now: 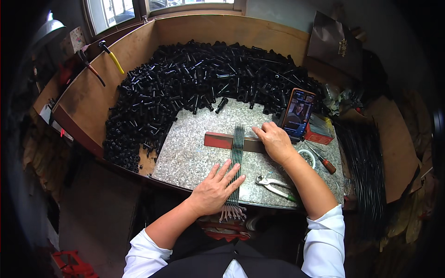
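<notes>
A row of thin dark rods (238, 148) lies side by side across a flat red and dark bar (219, 140) on the speckled stone slab (183, 148). Their near ends, pale and flared, stick out past the slab's front edge. My left hand (215, 189) rests flat with fingers spread, its fingertips on the rods. Over the bar's right end is my right hand (276, 142), fingers bent and drawn together; whatever they hold is hidden. Metal pincers (273, 184) with a green grip lie between my forearms, near the front edge.
A large heap of black tubular parts (208, 69) fills the wooden-walled bench behind the slab. To the right stand a phone (298, 112), a red box (320, 134), a white round container (309, 155) and a screwdriver (328, 165). Long black rods (364, 171) lie beyond. Pliers (111, 57) hang at left.
</notes>
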A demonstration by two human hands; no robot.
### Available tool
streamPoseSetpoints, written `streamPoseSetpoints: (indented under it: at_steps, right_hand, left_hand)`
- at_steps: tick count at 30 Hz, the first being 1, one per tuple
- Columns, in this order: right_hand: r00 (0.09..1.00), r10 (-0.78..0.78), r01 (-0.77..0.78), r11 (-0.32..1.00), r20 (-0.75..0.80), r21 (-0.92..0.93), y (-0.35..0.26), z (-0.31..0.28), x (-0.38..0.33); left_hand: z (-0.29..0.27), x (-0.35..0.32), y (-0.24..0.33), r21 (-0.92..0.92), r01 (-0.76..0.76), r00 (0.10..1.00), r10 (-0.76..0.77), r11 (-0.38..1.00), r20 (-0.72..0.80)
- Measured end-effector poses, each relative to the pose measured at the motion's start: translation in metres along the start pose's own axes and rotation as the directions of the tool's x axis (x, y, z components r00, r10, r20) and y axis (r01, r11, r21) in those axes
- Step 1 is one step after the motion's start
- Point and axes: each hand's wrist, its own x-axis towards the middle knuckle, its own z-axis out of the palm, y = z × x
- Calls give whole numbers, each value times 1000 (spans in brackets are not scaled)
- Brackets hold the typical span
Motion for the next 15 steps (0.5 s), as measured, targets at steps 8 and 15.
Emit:
streamPoseSetpoints:
  at_steps: [8, 15]
  right_hand:
    - [999, 22, -22, 1000, -29, 10, 8, 5, -1]
    - [997, 5, -1, 998, -76, 61, 10, 6, -4]
  left_hand:
    - [0, 0, -1, -25, 9, 1000, -9, 1000, -3]
    - [0, 0, -1, -42, 18, 1000, -18, 999, -5]
